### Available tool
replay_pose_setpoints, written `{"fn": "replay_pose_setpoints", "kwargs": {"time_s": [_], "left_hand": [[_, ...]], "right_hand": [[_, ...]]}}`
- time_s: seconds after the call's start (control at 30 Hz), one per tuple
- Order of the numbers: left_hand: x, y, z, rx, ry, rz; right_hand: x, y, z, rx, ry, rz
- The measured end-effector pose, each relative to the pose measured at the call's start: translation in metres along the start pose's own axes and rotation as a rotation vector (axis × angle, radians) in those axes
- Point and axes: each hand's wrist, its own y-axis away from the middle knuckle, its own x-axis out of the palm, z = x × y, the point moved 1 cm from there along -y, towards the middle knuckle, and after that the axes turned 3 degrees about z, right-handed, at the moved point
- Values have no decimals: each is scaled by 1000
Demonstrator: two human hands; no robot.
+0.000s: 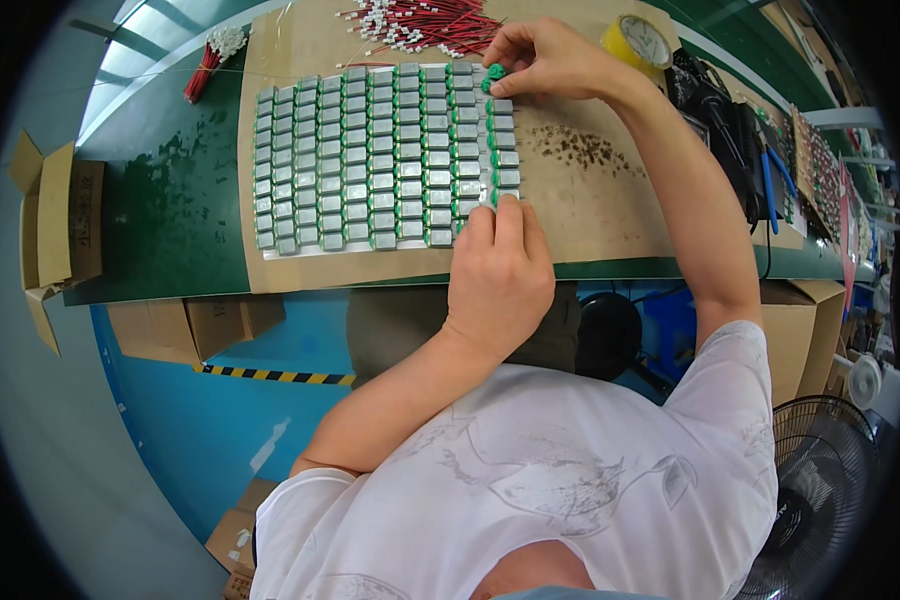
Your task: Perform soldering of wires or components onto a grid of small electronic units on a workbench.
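Silver-grey rectangular modules with green edges (382,200) stand in closely packed columns on the flat brown sheet (590,235); these appear set, the rightmost column apparently unfinished. Right hand (560,65): thumb and fingertips pinch a small green piece (494,72) at that column's top. Left hand (500,270): fingers bent at its lower end, grip indeterminable; remaining quantity indeterminable

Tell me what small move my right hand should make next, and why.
Probably settle the green part at the far end of the rightmost column: your right hand has it at the fingertips there, and your left hand is at the column's near end.
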Motion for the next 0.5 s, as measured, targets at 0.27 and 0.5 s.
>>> {"fn": "replay_pose_setpoints", "kwargs": {"time_s": [0.27,0.5], "left_hand": [[-2,-1,1,-5,3,11],[-1,-1,0,0,-7,8]], "right_hand": [[-11,5,14,63,82,-10],[-14,1,20,45,-17,73]]}}
